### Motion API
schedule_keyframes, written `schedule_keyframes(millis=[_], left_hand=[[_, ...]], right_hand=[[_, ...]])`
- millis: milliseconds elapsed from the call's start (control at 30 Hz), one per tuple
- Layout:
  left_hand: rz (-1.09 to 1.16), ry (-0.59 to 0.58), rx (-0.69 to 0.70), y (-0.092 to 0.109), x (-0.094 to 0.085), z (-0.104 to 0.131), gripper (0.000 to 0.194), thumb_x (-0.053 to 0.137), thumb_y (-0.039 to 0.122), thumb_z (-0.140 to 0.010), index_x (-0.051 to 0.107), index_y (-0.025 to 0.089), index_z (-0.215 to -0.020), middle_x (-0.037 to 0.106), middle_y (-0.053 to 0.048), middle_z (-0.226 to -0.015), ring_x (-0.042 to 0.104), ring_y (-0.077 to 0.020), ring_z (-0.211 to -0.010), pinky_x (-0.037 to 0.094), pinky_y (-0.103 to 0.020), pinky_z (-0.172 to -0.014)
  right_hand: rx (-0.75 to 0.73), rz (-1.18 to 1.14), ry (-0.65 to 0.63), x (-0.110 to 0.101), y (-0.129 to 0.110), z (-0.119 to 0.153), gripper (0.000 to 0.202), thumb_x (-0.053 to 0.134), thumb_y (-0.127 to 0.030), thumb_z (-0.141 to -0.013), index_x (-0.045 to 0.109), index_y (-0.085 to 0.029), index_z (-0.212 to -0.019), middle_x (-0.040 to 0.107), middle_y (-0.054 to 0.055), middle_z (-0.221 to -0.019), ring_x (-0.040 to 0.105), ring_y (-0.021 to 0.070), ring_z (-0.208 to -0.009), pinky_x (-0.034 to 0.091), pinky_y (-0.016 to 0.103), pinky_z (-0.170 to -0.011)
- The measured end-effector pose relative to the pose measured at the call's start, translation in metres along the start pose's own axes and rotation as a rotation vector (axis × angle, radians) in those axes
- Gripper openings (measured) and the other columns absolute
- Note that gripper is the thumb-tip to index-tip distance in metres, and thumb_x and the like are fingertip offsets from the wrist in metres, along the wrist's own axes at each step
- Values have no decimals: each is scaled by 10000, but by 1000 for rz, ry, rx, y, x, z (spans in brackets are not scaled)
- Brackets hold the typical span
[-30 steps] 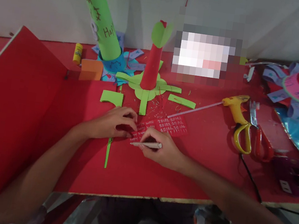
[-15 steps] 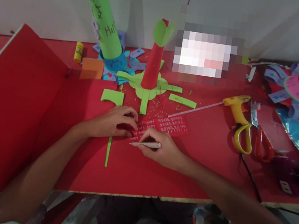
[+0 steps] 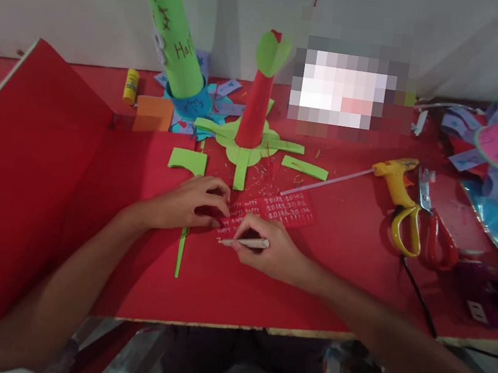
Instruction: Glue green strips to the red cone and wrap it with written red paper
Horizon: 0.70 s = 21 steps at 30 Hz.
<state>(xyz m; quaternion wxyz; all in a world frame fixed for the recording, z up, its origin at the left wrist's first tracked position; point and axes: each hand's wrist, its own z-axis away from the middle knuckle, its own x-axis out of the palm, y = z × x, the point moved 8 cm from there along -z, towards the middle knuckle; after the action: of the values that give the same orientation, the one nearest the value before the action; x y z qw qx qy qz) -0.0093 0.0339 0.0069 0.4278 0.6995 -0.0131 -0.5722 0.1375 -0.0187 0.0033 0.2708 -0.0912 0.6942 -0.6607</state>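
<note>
My right hand [image 3: 268, 248] is closed on a pale pen [image 3: 250, 243], its tip touching red paper [image 3: 291, 212] below rows of white handwriting. Just left of the writing, my left hand [image 3: 197, 204] rests with fingers apart and bent, fingertips on the red surface, holding nothing. A thin green strip [image 3: 181, 254] runs under my left wrist, and a green paper piece [image 3: 188, 159] lies above it. Behind the hands a red paper cone [image 3: 254, 113] stands upright on a green petal-shaped base, topped by a green leaf shape.
A green paper tube [image 3: 173, 34] stands at the back left beside a glue stick [image 3: 131, 86] and an orange square [image 3: 153, 115]. To the right lie a yellow glue gun [image 3: 396, 176] and scissors [image 3: 440, 238]. A large red sheet [image 3: 22, 179] rises at the left.
The pen tip has shifted slightly right, and a small white mark now shows at its left. My left hand has stayed in place.
</note>
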Motion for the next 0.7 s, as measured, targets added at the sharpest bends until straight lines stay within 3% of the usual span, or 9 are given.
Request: schedule_keyframes(millis=[467, 700], left_hand=[[-13, -2, 9, 1, 0, 0, 150, 722, 275, -923, 757, 302, -1067, 590, -34, -1264, 581, -213, -1187, 432, -324, -1005], [6, 3, 3, 1, 0, 0, 150, 727, 292, -918, 760, 309, -1063, 593, -26, -1261, 582, -211, -1186, 446, -320, -1008]], right_hand=[[-20, 38, 29, -2, 2, -1, 114, 685, -277, -880, 616, -197, -839, 623, -33, -709, 527, 93, -609, 375, 213, -563], [-23, 17, 10, -2, -2, 0, 77, 650, -166, -796, 582, -203, -790, 587, -55, -662, 472, 80, -560, 341, 205, -524]])
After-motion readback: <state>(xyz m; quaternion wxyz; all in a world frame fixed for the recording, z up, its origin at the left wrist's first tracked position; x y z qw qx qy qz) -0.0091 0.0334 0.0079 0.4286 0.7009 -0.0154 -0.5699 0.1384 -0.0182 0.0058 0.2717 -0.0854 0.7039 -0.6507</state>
